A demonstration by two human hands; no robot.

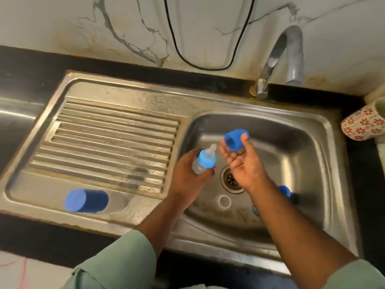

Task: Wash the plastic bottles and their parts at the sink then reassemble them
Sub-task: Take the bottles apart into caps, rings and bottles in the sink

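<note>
Black cable [177, 49] hangs in loop down white marble-veined wall [62, 21], bottom of loop just above black stone desk [25, 65]. Wall stained brownish near desk edge. White cup with red flower print [363, 125] lies tilted at far right on desk. Pale tile floor [25, 272] with red marks at lower left.

A single wide-angle camera worn on the person's head looks forward and steeply down onto a steel sink [325, 130] from close above. The basin fills the right of the view and the ribbed draining board [108, 142] the left. The tap [279, 59] and marbled wall [62, 28] run along the top edge, both forearms reaching in from below.
</note>
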